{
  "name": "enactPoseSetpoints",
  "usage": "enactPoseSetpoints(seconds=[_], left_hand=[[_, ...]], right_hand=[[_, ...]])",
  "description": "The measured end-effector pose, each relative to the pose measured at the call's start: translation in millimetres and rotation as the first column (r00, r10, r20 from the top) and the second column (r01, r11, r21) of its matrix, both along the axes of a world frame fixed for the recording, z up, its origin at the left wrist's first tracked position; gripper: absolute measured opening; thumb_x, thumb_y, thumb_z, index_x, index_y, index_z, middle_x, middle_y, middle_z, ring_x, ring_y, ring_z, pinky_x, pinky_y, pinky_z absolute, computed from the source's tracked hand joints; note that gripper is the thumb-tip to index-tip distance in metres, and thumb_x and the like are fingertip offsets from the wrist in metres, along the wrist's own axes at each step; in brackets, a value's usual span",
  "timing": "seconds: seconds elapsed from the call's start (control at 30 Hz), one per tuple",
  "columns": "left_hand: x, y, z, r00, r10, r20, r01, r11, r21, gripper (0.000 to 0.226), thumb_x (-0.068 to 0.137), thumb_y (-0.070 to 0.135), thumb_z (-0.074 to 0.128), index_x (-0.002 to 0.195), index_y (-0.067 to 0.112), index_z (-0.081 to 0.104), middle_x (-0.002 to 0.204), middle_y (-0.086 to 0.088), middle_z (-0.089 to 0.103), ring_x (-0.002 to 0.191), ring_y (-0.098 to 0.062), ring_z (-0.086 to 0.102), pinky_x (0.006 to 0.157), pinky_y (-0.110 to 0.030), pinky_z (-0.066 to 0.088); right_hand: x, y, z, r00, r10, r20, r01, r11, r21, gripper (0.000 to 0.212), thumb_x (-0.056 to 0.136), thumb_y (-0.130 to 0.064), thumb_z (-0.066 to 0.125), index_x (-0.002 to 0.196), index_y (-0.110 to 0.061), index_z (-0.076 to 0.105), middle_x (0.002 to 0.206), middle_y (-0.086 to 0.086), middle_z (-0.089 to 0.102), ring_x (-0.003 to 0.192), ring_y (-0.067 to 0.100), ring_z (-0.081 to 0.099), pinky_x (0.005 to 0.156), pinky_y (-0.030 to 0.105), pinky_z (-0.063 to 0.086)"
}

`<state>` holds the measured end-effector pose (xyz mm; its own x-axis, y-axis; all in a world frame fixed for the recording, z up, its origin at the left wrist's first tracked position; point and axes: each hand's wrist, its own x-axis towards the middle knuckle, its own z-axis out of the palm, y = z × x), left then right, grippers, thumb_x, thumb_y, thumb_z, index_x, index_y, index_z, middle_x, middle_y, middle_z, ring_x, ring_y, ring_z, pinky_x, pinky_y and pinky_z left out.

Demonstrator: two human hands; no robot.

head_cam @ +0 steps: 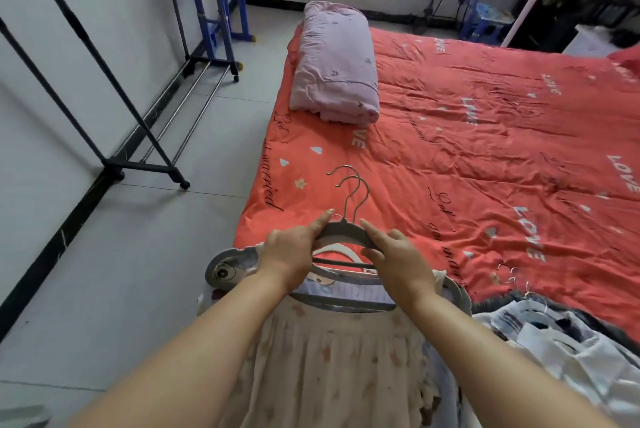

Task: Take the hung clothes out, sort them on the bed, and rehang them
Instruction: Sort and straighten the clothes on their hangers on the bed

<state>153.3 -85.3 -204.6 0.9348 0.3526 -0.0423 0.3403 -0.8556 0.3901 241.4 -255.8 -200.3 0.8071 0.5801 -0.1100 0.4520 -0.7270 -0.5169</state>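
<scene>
Left hand [291, 251]: curled round the left shoulder of a bunch of grey flat-shouldered hangers [343, 231], with the index finger stretched along the top edge towards the neck.
Right hand [398, 258]: grips the right shoulder the same way, index finger laid out straight.
Hangers' long axis: runs side to side between the two hands, roughly across the near corner of the bed.
Thin metal hooks [351, 185]: point away from the person, up the bed, with their open curls turned left.
Cream pleated dress with small tan print [329, 358]: hangs from the bunch, trailing down between the forearms.
Coral-red quilted bed cover with white LOVE lettering [485, 136]: lies under the hooks.
Heap of white and dark clothes on hangers [561, 337]: on the bed's near edge, just right of the right forearm.
Folded lilac quilt [334, 64]: further up the bed, on its left side.
Black metal clothes rail on wheels [114, 81]: stands by the left wall, well apart from the bed.
</scene>
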Motion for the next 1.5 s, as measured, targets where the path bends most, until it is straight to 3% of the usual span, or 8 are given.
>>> enactPoseSetpoints(seconds=[0.13, 0.3, 0.53, 0.7, 0.9, 1.07, 1.27, 1.5], left_hand=[[26, 7, -41, 0.995, 0.038, -0.096, -0.04, 0.999, -0.019, 0.064, 0.098, 0.016, 0.034, 0.141, 0.053, 0.004, 0.112, -0.003, 0.064, 0.099, -0.032, 0.056, 0.088, -0.037, 0.041], [54, 11, -90, 0.985, 0.1, -0.142, -0.098, 0.995, 0.015, 0.065, 0.098, 0.019, 0.041, 0.147, 0.042, 0.004, 0.107, -0.003, 0.064, 0.099, -0.029, 0.056, 0.085, -0.036, 0.038], [54, 1, -154, 0.908, 0.044, -0.416, -0.037, 0.999, 0.025, 0.071, 0.095, 0.028, 0.05, 0.149, 0.031, 0.006, 0.155, -0.005, 0.013, 0.14, -0.025, 0.017, 0.112, -0.039, 0.016], [38, -17, -163, 0.882, 0.003, -0.472, -0.016, 1.0, -0.023, 0.065, 0.096, 0.033, 0.047, 0.149, 0.027, 0.01, 0.154, -0.005, 0.013, 0.14, -0.024, 0.015, 0.113, -0.041, 0.015], [27, -48, -123, 0.925, -0.063, -0.374, 0.044, 0.997, -0.061, 0.06, 0.095, 0.03, 0.048, 0.147, 0.024, 0.019, 0.149, -0.001, 0.025, 0.136, -0.021, 0.024, 0.108, -0.036, 0.022], [11, -79, -70, 0.941, -0.161, -0.298, 0.158, 0.987, -0.034, 0.056, 0.095, 0.029, 0.048, 0.145, 0.024, 0.025, 0.144, 0.002, 0.031, 0.132, -0.019, 0.029, 0.104, -0.034, 0.025], [-18, -123, -4, 0.925, -0.311, -0.217, 0.32, 0.947, 0.003, 0.05, 0.093, 0.03, 0.05, 0.14, 0.024, 0.036, 0.145, -0.001, 0.036, 0.132, -0.023, 0.033, 0.104, -0.034, 0.03], [-47, -211, 63, 0.844, -0.526, -0.108, 0.533, 0.844, 0.058, 0.045, 0.091, 0.028, 0.052, 0.135, 0.023, 0.044, 0.136, 0.001, 0.045, 0.125, -0.022, 0.041, 0.097, -0.031, 0.034]], right_hand=[[26, 9, -43, 0.999, 0.001, -0.043, -0.003, 1.0, -0.031, 0.05, 0.093, -0.035, 0.053, 0.138, -0.046, 0.036, 0.103, -0.001, 0.052, 0.096, 0.02, 0.054, 0.073, 0.031, 0.038], [56, 19, -100, 0.995, -0.009, -0.101, 0.001, 0.997, -0.075, 0.051, 0.093, -0.036, 0.052, 0.14, -0.045, 0.033, 0.097, -0.003, 0.049, 0.093, 0.02, 0.054, 0.073, 0.032, 0.039], [62, 18, -172, 0.998, 0.037, -0.054, -0.053, 0.945, -0.322, 0.059, 0.092, -0.031, 0.054, 0.145, -0.029, 0.029, 0.128, 0.003, 0.051, 0.114, 0.028, 0.049, 0.089, 0.036, 0.039], [42, -15, -185, 0.997, 0.039, -0.072, -0.053, 0.977, -0.204, 0.057, 0.086, -0.02, 0.061, 0.14, -0.021, 0.042, 0.126, 0.004, 0.054, 0.116, 0.028, 0.048, 0.094, 0.035, 0.038], [18, -45, -150, 0.994, -0.003, -0.106, -0.023, 0.968, -0.251, 0.052, 0.092, -0.029, 0.055, 0.14, -0.019, 0.039, 0.135, 0.002, 0.046, 0.125, 0.025, 0.04, 0.103, 0.034, 0.032], [-16, -67, -93, 0.997, -0.049, -0.055, 0.037, 0.979, -0.202, 0.04, 0.094, -0.028, 0.051, 0.132, -0.017, 0.049, 0.132, 0.002, 0.049, 0.121, 0.022, 0.044, 0.094, 0.033, 0.037], [-75, -119, -17, 0.979, -0.203, -0.029, 0.198, 0.972, -0.123, 0.037, 0.091, -0.023, 0.055, 0.128, -0.02, 0.054, 0.127, 0.004, 0.053, 0.119, 0.027, 0.046, 0.095, 0.039, 0.04], [-152, -211, 49, 0.916, -0.399, 0.036, 0.4, 0.908, -0.125, 0.034, 0.092, -0.025, 0.053, 0.125, -0.018, 0.054, 0.124, 0.005, 0.051, 0.116, 0.026, 0.048, 0.096, 0.034, 0.039]])
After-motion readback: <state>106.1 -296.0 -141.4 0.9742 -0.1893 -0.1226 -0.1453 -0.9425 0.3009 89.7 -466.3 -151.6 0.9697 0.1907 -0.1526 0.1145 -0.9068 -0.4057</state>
